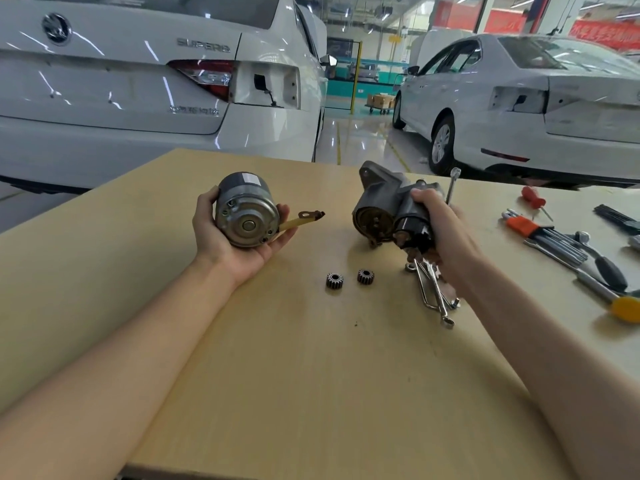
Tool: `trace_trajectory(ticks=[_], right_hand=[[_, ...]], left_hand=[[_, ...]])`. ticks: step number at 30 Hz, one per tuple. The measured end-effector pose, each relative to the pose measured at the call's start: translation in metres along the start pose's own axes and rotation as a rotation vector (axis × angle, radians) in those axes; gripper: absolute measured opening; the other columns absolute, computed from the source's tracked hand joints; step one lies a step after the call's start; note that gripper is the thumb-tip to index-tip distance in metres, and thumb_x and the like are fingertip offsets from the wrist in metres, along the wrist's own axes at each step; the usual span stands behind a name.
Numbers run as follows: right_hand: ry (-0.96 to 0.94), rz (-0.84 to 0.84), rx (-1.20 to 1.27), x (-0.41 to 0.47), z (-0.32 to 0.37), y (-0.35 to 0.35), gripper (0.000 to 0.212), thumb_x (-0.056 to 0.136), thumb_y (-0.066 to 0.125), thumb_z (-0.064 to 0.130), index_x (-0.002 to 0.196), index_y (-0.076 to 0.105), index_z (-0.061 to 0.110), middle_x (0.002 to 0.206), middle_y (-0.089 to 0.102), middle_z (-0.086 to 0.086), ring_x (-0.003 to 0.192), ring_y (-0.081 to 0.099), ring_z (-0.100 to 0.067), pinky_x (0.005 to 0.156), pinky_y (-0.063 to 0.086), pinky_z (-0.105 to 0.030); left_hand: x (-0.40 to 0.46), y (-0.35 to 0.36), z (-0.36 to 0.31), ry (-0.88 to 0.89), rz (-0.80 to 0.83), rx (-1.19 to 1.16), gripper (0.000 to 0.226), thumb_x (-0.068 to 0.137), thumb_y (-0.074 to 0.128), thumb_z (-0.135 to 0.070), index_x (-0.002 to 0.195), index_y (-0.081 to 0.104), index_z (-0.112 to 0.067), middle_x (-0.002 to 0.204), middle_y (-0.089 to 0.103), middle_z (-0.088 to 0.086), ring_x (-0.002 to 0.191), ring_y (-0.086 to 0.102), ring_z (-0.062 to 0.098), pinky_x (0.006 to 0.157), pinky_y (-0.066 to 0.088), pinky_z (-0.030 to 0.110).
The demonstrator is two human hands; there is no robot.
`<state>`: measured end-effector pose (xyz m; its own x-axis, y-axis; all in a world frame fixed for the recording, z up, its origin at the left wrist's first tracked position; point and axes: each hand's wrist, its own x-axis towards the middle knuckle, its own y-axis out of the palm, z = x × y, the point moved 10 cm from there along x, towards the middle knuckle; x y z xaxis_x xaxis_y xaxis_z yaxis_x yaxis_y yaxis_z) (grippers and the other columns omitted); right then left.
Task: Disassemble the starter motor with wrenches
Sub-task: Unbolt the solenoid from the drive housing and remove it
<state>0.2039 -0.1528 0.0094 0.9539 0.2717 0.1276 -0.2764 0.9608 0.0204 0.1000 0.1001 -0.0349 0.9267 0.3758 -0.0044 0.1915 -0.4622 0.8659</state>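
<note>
1. Grey steel motor body (246,209) is sitting left of centre in the left hand (230,237), fingers (284,212) curling around it, yellow lead (299,221) poking right, kept apart from its mate.
2. Right hand (445,226) is clenching the nose housing with solenoid (391,213) at centre-right, open end facing the camera.
3. Two small gears (334,281) are lying on the bench (311,358) between the arms, wrenches (434,292) under the right wrist.
</note>
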Motion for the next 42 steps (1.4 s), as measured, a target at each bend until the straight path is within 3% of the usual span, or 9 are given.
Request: trace_trajectory(ticks=[11,19,23,25,27,29,36,39,42], right_hand=[[0.071,0.189,-0.261,-0.023,-0.004,0.008,0.032,0.090,0.051,0.042,0.094,0.057,0.010,0.053,0.066,0.000,0.044,0.063,-0.014,0.036,0.043,-0.017],[0.082,0.116,-0.540,-0.018,-0.007,-0.003,0.035,0.087,0.046,0.048,0.074,0.055,0.017,0.037,0.047,0.013,0.036,0.046,-0.002,0.037,0.034,-0.015],[-0.073,-0.001,-0.723,-0.019,0.020,-0.011,0.049,0.081,0.047,0.057,0.091,0.060,0.010,0.074,0.058,-0.003,0.071,0.054,-0.024,0.064,0.045,-0.034],[-0.178,-0.117,-0.817,-0.026,0.044,-0.016,0.037,0.089,0.049,0.043,0.109,0.058,0.013,0.093,0.060,-0.005,0.080,0.058,-0.022,0.068,0.048,-0.034],[-0.259,-0.079,-0.788,-0.033,0.059,-0.007,0.016,0.094,0.047,0.019,0.097,0.062,0.015,0.081,0.060,-0.002,0.064,0.052,-0.013,0.053,0.039,-0.027],[-0.234,0.067,-0.662,-0.042,0.060,0.014,0.025,0.094,0.046,0.007,0.083,0.064,0.020,0.068,0.056,-0.001,0.054,0.046,-0.012,0.048,0.035,-0.023],[-0.318,0.622,-1.119,-0.105,0.016,0.098,0.018,0.095,0.044,0.014,0.103,0.059,0.022,0.082,0.054,0.013,0.073,0.051,-0.007,0.053,0.033,-0.012],[-0.433,0.537,-1.199,-0.110,0.015,0.105,0.015,0.092,0.051,0.019,0.105,0.060,0.019,0.079,0.050,0.015,0.078,0.053,-0.011,0.058,0.037,-0.017],[-0.420,0.328,-0.872,-0.103,0.034,0.095,0.030,0.085,0.060,0.049,0.101,0.065,0.023,0.080,0.067,0.009,0.075,0.066,-0.010,0.067,0.052,-0.026]], left_hand=[[-0.011,0.016,0.005,-0.063,0.070,0.030,0.050,0.065,0.067,-0.045,0.082,0.075,0.001,0.090,0.068,0.016,0.082,0.070,0.036,0.086,0.054,0.049],[-0.037,0.057,0.028,-0.227,0.284,0.083,0.071,0.070,0.069,-0.049,0.115,0.059,0.004,0.097,0.064,0.019,0.082,0.067,0.033,0.080,0.056,0.043],[-0.051,0.075,0.044,-0.267,0.402,0.136,0.058,0.077,0.063,-0.048,0.107,0.068,0.002,0.099,0.067,0.020,0.093,0.067,0.036,0.094,0.052,0.046],[-0.054,0.080,0.047,-0.255,0.423,0.129,0.057,0.078,0.062,-0.048,0.104,0.070,0.003,0.097,0.067,0.019,0.091,0.067,0.035,0.094,0.052,0.047],[-0.055,0.083,0.042,-0.245,0.428,0.081,0.062,0.078,0.061,-0.049,0.105,0.067,0.006,0.097,0.066,0.020,0.088,0.067,0.034,0.087,0.055,0.045],[-0.054,0.083,0.030,-0.208,0.422,0.036,0.069,0.078,0.059,-0.052,0.114,0.059,0.007,0.097,0.064,0.020,0.085,0.067,0.032,0.082,0.056,0.042],[-0.043,0.071,-0.003,-0.063,0.281,-0.032,0.067,0.078,0.059,-0.052,0.113,0.056,0.005,0.096,0.062,0.019,0.081,0.066,0.032,0.079,0.056,0.041],[-0.044,0.071,0.002,-0.032,0.239,0.017,0.057,0.076,0.064,-0.046,0.110,0.061,0.000,0.097,0.064,0.017,0.086,0.066,0.033,0.090,0.053,0.046],[-0.048,0.078,0.011,-0.031,0.247,0.023,0.047,0.078,0.068,-0.039,0.111,0.064,-0.006,0.100,0.066,0.015,0.096,0.063,0.032,0.099,0.047,0.046]])
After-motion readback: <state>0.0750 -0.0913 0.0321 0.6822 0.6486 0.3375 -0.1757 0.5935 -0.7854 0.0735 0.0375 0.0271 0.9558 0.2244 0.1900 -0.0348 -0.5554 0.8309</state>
